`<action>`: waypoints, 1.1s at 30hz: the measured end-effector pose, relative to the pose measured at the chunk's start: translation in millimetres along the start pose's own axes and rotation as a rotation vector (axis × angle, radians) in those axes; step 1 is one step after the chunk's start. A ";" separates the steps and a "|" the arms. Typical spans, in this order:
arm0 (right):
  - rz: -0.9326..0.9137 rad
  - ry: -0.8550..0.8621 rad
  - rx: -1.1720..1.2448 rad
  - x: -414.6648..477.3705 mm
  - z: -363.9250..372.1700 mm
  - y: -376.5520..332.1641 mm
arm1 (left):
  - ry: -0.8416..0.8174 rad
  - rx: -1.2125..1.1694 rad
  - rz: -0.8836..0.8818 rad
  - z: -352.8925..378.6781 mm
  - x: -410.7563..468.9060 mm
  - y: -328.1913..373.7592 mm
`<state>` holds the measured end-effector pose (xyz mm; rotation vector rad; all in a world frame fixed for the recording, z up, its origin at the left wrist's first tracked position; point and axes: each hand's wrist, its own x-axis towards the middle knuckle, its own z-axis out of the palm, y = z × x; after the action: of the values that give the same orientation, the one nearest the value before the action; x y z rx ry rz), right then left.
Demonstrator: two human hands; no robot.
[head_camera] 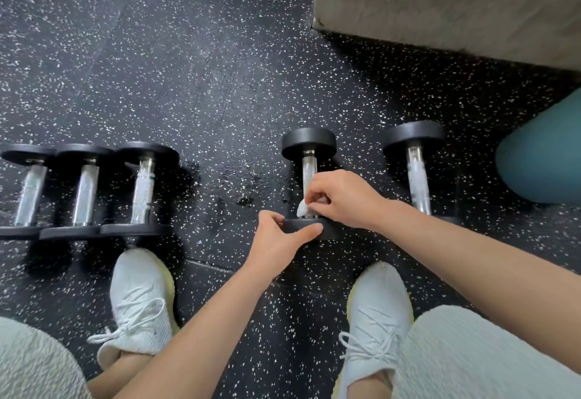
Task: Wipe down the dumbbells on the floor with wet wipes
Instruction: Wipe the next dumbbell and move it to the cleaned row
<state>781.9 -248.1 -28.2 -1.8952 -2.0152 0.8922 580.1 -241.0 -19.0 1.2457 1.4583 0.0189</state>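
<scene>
Head view, looking steeply down: we crouch over a black rubber floor flecked with white. The held dumbbell, two round black rubber heads on a knurled chrome handle, lies on that floor a little right of the middle, just ahead of our white knit sneakers. Its long axis runs straight away from us, with one head close to our feet and the other pointing toward the corner of the grey block at the floor's far right. Our right hand has its fingers curled and pinches a crumpled white wet wipe against the near end of the handle, just above the near head. Our left hand grips that near head, the thumb lying along its rim and the fingers bent over its top. Toward the floor's left edge, three matching dumbbells lie in a row, head touching head, their axes parallel to the one we hold. A fifth dumbbell lies apart on the right, also parallel, near a teal rounded ball. A wet sheen with small droplets marks the floor between the row and the held dumbbell.
</scene>
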 end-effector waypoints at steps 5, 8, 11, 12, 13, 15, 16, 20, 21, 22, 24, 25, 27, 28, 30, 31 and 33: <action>0.079 0.189 -0.055 12.9 -1.8 1.8 | 0.013 0.118 0.044 12.3 3.7 7.4; 0.093 0.207 -0.062 8.1 2.5 1.3 | 0.022 0.111 0.052 14.9 3.4 4.6; 0.045 0.066 -0.018 -4.6 1.2 5.3 | -0.008 0.068 0.058 11.6 5.5 -0.4; 0.032 0.017 -0.021 -8.1 0.2 6.6 | -0.022 0.054 0.066 9.8 6.6 -3.1; 0.021 -0.006 -0.031 -10.2 -0.9 7.5 | -0.037 0.041 0.072 8.3 7.5 -5.2; 0.012 0.024 -0.059 -10.0 -3.1 10.3 | -0.047 0.007 0.088 8.3 7.5 -8.1; 0.018 0.061 -0.068 -7.2 -3.9 11.6 | -0.035 -0.001 0.097 9.7 6.1 -9.2; 0.114 0.203 -0.041 7.6 -8.4 15.0 | 0.073 0.002 0.137 20.5 -1.7 -10.6; 0.135 0.221 -0.034 8.3 -7.4 14.9 | 0.083 -0.006 0.144 22.5 -2.4 -10.8; 0.149 0.232 -0.031 6.8 -5.2 14.1 | 0.082 -0.018 0.149 23.1 -2.2 -11.4; 0.146 0.222 -0.015 -0.7 0.4 13.1 | 0.052 -0.056 0.146 21.7 0.6 -14.7; 0.136 0.191 -0.001 -5.9 2.3 12.8 | 0.032 -0.069 0.144 20.6 2.3 -16.9; 0.110 0.104 0.007 -15.1 4.3 12.6 | 0.003 -0.066 0.155 17.8 6.3 -21.2; 0.095 0.069 -0.007 -17.9 3.1 12.7 | -0.006 -0.055 0.165 17.0 7.9 -22.4; 0.076 0.053 -0.039 -16.8 -1.2 14.7 | -0.020 -0.033 0.181 16.6 10.9 -21.7; 0.078 0.070 -0.046 -13.9 -4.0 16.3 | -0.026 -0.027 0.188 17.6 11.7 -19.9; 0.098 0.131 -0.043 -6.4 -9.0 18.4 | -0.027 0.000 0.202 20.4 12.0 -16.2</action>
<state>802.8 -252.4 -30.2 -2.0347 -1.8945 0.7327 587.0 -252.2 -44.5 1.3846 1.3045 0.1376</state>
